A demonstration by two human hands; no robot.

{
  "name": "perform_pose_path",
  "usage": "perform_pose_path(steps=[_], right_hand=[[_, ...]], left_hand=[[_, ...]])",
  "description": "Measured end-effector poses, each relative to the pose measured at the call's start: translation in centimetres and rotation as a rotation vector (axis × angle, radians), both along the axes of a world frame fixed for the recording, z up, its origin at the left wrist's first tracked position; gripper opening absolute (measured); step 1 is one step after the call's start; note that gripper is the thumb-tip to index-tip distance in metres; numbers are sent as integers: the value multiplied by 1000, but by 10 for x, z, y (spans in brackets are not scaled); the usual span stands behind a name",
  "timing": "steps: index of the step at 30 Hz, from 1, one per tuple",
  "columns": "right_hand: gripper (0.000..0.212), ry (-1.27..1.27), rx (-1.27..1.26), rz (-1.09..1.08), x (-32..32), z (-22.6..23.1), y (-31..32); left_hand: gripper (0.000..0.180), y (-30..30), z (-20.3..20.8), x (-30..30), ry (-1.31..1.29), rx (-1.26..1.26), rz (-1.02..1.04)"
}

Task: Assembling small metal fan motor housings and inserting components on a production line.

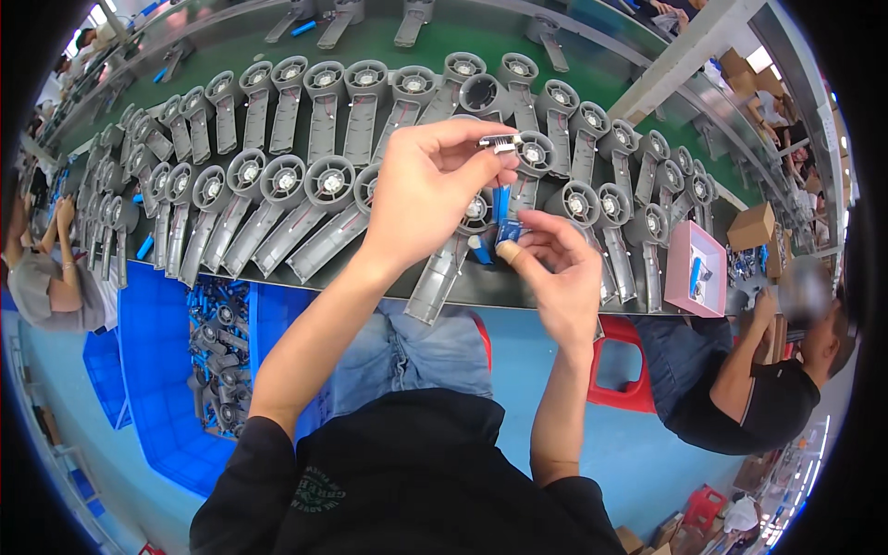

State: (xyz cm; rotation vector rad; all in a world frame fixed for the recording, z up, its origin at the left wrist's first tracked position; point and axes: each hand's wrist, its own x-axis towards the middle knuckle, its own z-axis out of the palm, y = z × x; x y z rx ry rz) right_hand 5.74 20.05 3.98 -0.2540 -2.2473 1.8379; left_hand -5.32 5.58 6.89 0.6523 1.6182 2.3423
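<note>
One blue part (509, 231), seemingly white-printed

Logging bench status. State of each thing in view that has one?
Left hand: closed, pinching a small part
Right hand: closed, pinching a blue piece
Small part and blue piece: held; whether joined, can't tell
Grey housings: in rows, many with handles open
Pink box: open, blue item inside
Blue bin: open, housings and blue cylinders inside
</note>
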Motion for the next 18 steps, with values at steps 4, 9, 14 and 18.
perform_pose_path(steps=[4, 9, 14, 18], right_hand=[[35, 83, -162, -96, -2, -1, 0], [34, 267, -252, -115, -1, 4, 2], [33, 481, -418, -162, -3, 9, 9], [32, 400, -227, -292, -4, 8, 17]], left_hand=[[24, -3, -6, -3, 9, -9, -20], [24, -1, -9, 6, 2, -83, -58], [24, -7, -7, 10, -45, -79, -120], [25, -12, -7, 14, -37, 71, -159]])
